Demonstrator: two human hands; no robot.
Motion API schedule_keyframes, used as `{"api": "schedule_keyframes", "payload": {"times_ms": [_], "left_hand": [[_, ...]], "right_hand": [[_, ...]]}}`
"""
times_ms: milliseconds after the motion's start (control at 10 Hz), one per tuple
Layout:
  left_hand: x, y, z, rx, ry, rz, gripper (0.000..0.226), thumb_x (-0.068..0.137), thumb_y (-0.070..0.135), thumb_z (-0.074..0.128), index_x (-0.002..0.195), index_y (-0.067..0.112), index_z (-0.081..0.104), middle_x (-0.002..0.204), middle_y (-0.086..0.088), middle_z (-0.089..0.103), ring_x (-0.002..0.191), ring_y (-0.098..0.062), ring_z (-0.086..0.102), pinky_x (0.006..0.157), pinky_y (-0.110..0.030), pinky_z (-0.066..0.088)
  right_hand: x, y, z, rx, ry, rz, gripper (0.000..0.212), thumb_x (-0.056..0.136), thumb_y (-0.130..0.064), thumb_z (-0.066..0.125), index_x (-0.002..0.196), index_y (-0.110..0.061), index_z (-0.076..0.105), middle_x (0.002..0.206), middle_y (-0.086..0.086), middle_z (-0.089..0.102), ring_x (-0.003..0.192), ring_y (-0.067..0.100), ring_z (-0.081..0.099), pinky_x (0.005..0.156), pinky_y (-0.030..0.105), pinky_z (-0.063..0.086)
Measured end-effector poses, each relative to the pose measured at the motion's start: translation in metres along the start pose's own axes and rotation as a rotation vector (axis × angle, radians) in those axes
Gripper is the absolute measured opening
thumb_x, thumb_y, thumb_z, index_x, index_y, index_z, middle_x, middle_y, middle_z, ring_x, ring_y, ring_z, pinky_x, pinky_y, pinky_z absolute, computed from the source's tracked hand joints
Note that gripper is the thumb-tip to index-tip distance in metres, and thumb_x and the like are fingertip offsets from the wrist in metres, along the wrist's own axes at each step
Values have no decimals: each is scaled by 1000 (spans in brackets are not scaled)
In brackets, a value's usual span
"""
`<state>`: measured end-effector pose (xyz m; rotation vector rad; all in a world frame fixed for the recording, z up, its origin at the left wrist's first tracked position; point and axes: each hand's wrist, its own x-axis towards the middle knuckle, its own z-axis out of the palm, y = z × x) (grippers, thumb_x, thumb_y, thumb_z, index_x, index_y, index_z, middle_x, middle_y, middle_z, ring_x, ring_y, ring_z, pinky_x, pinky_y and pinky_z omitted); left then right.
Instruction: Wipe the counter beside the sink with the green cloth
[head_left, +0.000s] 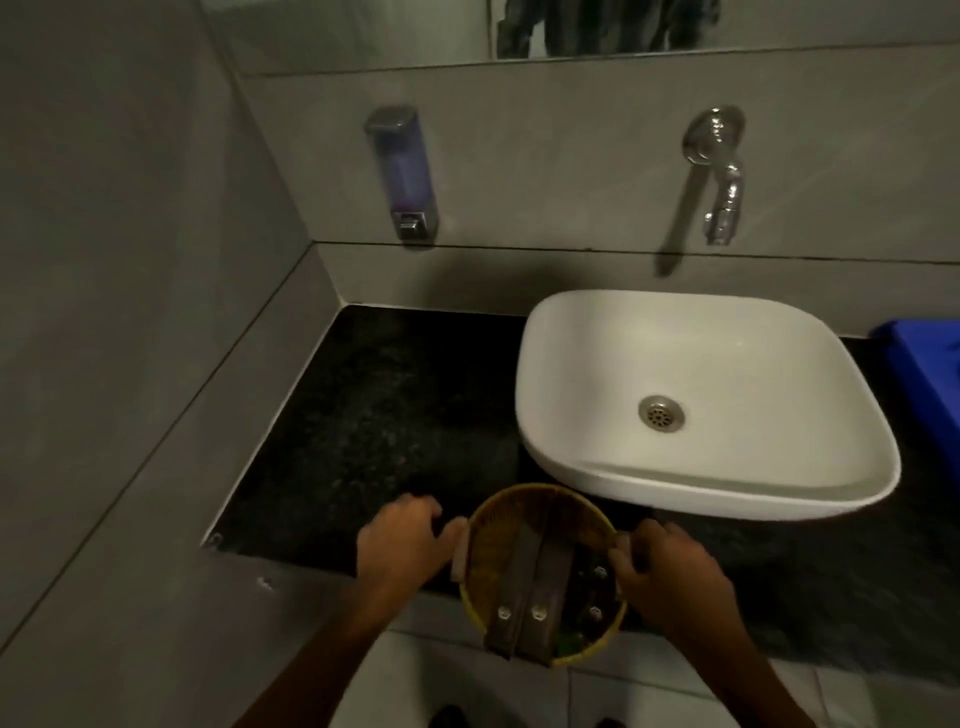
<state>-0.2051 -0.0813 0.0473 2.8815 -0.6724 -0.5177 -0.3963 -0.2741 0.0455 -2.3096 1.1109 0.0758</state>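
Grey tiled walls enclose a black speckled stone tabletop (374, 415) carrying a white square ceramic basin (597, 364). At its front edge both hands grip a round yellow woven basket with two brown straps (540, 571): left hand (400, 540) curled on the left rim, right hand (670, 577) closed on the right rim. A scrap of green cloth (569, 642) shows inside the basket's near side.

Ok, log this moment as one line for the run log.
left hand: on basket rim | right hand: on basket rim | basket: at counter front edge, by sink | green cloth: not clearly visible | wiping: not started
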Motion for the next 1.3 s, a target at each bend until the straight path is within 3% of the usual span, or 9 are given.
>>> {"api": "schedule_keyframes", "payload": {"times_ms": [100, 200, 300, 500, 700, 800, 1000, 1200, 1300], "left_hand": [[-6, -16, 36, -300, -154, -39, 41, 84, 56, 57, 86, 17, 69, 82, 1, 70, 76, -13, 65, 72, -33, 55], [-4, -17, 48, -469, -152, -23, 35, 83, 48, 63, 80, 14, 71, 76, 0, 72, 71, -12, 66, 71, -36, 57], [3, -20, 48, -574, -110, -13, 29, 86, 39, 64, 77, 13, 72, 74, -3, 73, 70, -13, 66, 68, -32, 55], [24, -52, 14, -655, -88, 44, 35, 90, 45, 56, 75, 19, 73, 70, 6, 72, 66, -4, 65, 65, -26, 53], [60, -110, -25, -543, 34, 39, 30, 89, 48, 57, 74, 25, 69, 74, 6, 70, 68, -7, 62, 64, -28, 52], [81, -133, -42, -469, 94, 33, 41, 91, 53, 50, 76, 21, 70, 73, 4, 69, 66, -10, 61, 62, -26, 48], [144, -167, -61, -314, 173, -26, 61, 93, 58, 34, 62, 13, 60, 63, -6, 62, 64, -27, 62, 63, -35, 53], [195, -181, -46, -268, 155, -51, 60, 96, 53, 26, 63, 15, 57, 74, -12, 64, 77, -34, 64, 66, -34, 46], [205, -179, -41, -262, 112, -48, 50, 97, 48, 30, 77, 16, 62, 91, -13, 68, 89, -32, 63, 73, -34, 46]], "right_hand": [[5, 6, 18, 42, -110, 232, 29, 85, -45, 61, 98, -19, 55, 98, 5, 63, 82, 22, 60, 70, 29, 44], [8, 4, 24, 175, -116, 304, 25, 83, -35, 68, 98, -15, 65, 95, 6, 70, 76, 16, 58, 70, 28, 46], [6, -8, 26, 322, -98, 388, 16, 82, -22, 72, 94, -11, 69, 83, 4, 69, 68, 16, 64, 57, 25, 48], [9, -41, 40, 532, -27, 414, 11, 78, -16, 76, 85, -10, 70, 72, 14, 72, 57, 21, 66, 56, 31, 55], [30, -103, 63, 665, -95, 299, 14, 78, -16, 77, 87, -12, 67, 72, 13, 73, 52, 17, 64, 52, 28, 54], [46, -135, 73, 693, -129, 224, 15, 79, -13, 76, 89, -12, 64, 76, 13, 72, 53, 16, 64, 53, 27, 55], [98, -202, 100, 632, -189, 164, 18, 79, -13, 74, 93, -14, 64, 88, 11, 71, 64, 16, 68, 68, 33, 61], [135, -224, 127, 576, -204, 144, 14, 81, -15, 71, 92, -9, 65, 91, 13, 71, 85, 26, 71, 82, 44, 59], [134, -223, 123, 534, -215, 190, 20, 86, -20, 68, 98, -5, 64, 83, 8, 68, 72, 20, 70, 76, 38, 61]]}}
